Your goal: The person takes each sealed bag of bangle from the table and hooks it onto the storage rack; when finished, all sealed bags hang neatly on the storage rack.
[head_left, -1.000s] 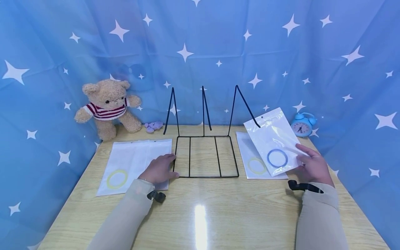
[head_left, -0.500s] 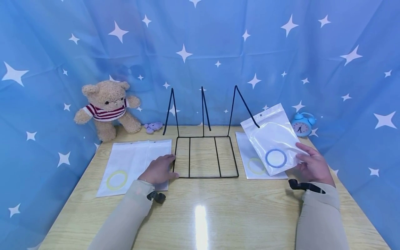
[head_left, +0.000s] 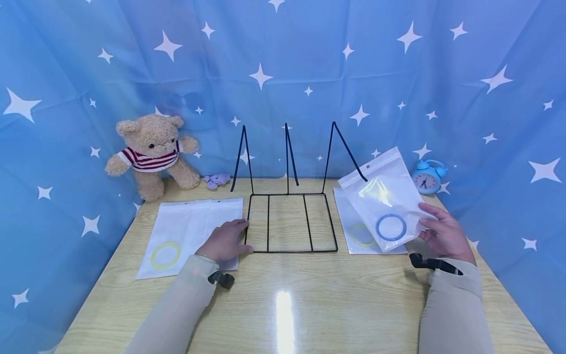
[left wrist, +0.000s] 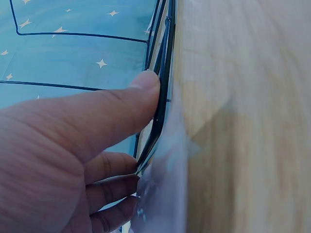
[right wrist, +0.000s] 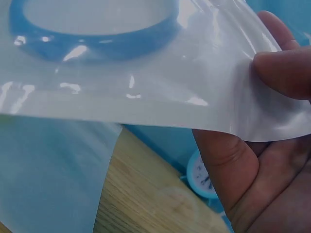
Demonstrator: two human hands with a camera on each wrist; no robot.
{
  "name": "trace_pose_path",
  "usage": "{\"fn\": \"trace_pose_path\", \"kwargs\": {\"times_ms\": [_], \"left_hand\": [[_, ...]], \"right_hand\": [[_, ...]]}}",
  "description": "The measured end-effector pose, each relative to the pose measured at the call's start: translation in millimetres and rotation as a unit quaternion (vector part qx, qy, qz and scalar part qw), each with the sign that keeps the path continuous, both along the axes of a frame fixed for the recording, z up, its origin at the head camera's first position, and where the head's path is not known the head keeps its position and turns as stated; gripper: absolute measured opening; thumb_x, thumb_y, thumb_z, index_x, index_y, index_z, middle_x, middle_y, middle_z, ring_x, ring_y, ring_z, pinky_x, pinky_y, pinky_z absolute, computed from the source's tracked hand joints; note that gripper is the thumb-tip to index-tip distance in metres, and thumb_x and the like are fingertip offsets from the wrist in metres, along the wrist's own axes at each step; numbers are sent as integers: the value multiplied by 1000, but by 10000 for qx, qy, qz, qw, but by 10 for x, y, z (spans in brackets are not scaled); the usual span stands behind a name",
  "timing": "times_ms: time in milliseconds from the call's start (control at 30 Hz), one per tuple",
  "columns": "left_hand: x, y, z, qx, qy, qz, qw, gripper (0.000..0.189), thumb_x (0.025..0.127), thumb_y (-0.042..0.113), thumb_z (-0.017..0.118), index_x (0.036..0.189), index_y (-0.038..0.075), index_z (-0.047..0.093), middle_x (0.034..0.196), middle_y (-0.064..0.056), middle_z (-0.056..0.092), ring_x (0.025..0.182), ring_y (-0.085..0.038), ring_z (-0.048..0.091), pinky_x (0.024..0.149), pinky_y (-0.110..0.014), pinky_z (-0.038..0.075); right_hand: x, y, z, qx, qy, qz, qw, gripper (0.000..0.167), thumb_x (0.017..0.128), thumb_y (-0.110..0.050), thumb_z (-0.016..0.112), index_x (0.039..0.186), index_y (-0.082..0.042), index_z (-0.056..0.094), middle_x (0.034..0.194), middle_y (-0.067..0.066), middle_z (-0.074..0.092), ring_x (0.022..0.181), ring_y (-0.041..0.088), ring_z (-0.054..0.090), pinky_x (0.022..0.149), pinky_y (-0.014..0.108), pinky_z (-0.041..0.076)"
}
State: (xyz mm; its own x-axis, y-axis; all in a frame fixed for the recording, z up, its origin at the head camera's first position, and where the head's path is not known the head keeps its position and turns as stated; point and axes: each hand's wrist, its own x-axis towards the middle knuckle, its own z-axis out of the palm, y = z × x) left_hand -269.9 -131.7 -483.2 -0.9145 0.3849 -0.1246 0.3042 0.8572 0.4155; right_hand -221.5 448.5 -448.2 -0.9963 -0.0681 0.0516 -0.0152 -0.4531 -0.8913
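Note:
A black wire rack (head_left: 288, 194) with three upright hooks stands on the table. My left hand (head_left: 225, 240) holds its front left corner, the thumb (left wrist: 129, 104) on the front wire and the fingers along the side. At the right, my right hand (head_left: 444, 235) pinches the lower right edge of a white, clear-fronted zip bag (head_left: 376, 196) containing a blue ring (head_left: 391, 227). This bag is tilted, raised above another bag (head_left: 347, 211) with a yellow ring. The right hook's tip (head_left: 365, 179) crosses in front of its upper left part. A small hole shows near its top edge.
More white bags (head_left: 185, 216), one with a yellow ring (head_left: 165, 255), lie left of the rack, partly under my left hand. Behind are a teddy bear (head_left: 152, 147), a small purple toy (head_left: 217, 180) and a blue alarm clock (head_left: 428, 177). A starry blue curtain (head_left: 283, 49) surrounds the wooden table.
The bag in my right hand has shifted slightly left and turned a little, so glare now shows on its upper part. My left hand and the rack stay in place.

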Motion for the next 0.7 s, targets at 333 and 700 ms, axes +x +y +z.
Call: {"fn": "trace_pose_path", "kwargs": {"times_ms": [333,700], "left_hand": [[8,-7,9,2,13,28,10000,85,93,43,80,160,5,45,166,-16,42,151,-41,41,117,-67,36],[5,-11,4,25,12,27,10000,84,93,43,80,160,5,45,166,-15,42,152,-40,41,118,-67,36]], "right_hand": [[-16,-16,-20,-211,591,445,9970,50,105,18,39,134,-7,72,121,6,74,94,21,77,76,30,63],[-25,-25,-9,-532,1064,976,9881,54,106,19,30,134,-3,70,121,12,75,98,24,78,81,32,64]]}}
